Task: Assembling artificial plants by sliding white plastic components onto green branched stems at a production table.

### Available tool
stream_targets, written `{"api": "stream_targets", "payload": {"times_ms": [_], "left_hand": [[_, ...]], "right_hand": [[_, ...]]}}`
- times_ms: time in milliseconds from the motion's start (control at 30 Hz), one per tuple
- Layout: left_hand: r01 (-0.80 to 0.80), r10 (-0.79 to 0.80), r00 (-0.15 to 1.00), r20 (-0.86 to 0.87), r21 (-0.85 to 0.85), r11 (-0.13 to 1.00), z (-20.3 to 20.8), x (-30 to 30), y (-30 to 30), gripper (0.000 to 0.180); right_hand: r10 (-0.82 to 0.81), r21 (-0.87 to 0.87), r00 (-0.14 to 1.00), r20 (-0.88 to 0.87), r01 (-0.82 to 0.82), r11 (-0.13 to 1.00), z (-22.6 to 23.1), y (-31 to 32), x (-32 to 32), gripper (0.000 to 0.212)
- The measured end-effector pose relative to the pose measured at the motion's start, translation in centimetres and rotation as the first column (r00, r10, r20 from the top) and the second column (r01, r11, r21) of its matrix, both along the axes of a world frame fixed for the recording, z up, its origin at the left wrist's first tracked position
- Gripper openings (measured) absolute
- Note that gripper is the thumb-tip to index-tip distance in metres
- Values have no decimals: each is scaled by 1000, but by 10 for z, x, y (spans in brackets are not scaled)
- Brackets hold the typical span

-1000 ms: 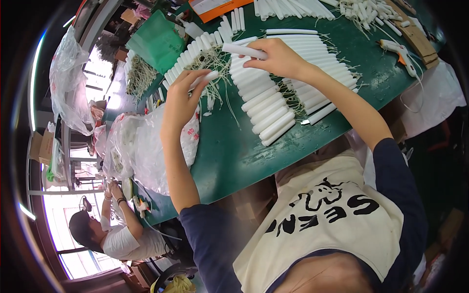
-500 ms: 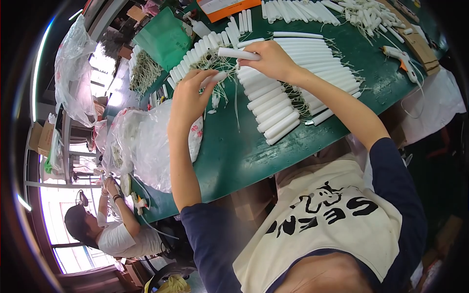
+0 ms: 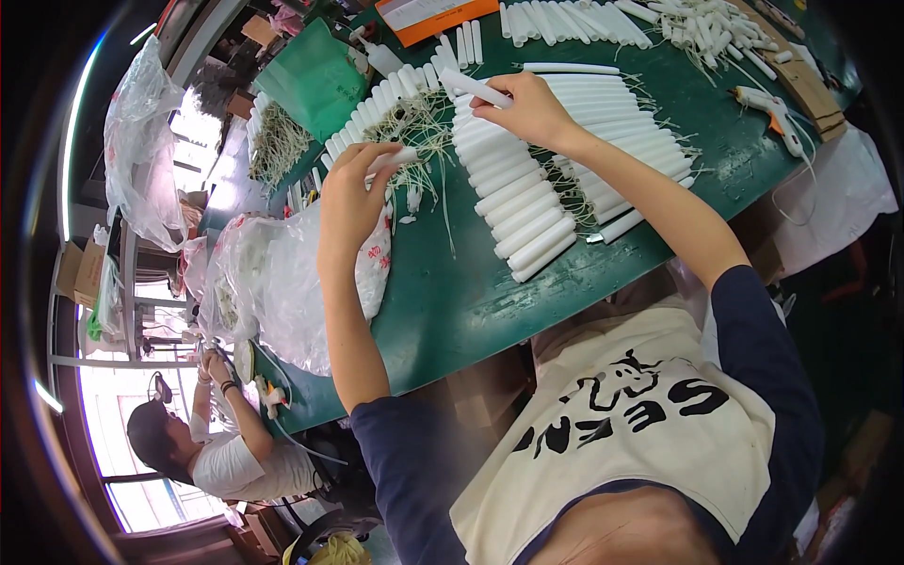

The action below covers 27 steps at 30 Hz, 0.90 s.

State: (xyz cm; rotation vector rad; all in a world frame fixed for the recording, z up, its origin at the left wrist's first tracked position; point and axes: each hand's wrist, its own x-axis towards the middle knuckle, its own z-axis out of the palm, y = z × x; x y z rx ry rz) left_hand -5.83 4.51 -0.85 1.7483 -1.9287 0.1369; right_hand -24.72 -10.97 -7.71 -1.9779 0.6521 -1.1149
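Note:
My right hand (image 3: pixel 527 111) grips a slim white tube (image 3: pixel 471 87) by its near end, the far end pointing up and left. Between the thumb and fingers of my left hand (image 3: pixel 353 188) is a shorter-looking white piece (image 3: pixel 400 156), partly hidden by the fingers. Thin pale wires (image 3: pixel 435 141) hang beside it; I cannot tell whether they join it. The two held pieces are apart. Beneath and beside my right hand, white tubes (image 3: pixel 516 193) lie side by side in a row, and a second row (image 3: pixel 603 118) with wire ends stretches to the right.
On the green table (image 3: pixel 443 311) a clear plastic bag (image 3: pixel 292 292) bulges at the left. A glue gun (image 3: pixel 777 118) with its cord rests at the right. Farther back are a green bag (image 3: pixel 315 80), an orange box (image 3: pixel 438 19) and more tubes. A co-worker (image 3: pixel 235 452) sits at left.
The tube in my right hand has tilted from nearly level to a steeper slant. My left hand has shifted slightly left and down with its white piece, away from the right hand.

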Motion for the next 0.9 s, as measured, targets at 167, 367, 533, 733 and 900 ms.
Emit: {"api": "stream_targets", "payload": {"times_ms": [167,367,533,733,900], "left_hand": [[-31,21,997,-72,-135,990,12,12,7,19],[-30,-135,821,-554,-278,960,47,1,13,26],[108,-272,779,-565,-307,946,52,-32,-13,27],[174,-306,663,-683,-257,951,30,-59,-47,29],[265,-304,573,-761,-179,948,0,-68,-65,27]], "right_hand": [[59,9,986,-154,-59,998,0,2,-2,21],[161,39,976,144,-168,985,16,1,-14,32],[223,134,942,250,-262,956,44,12,-40,41],[634,166,705,316,-699,695,47,14,-72,52],[421,372,791,444,-590,717,43,10,-86,55]]}}
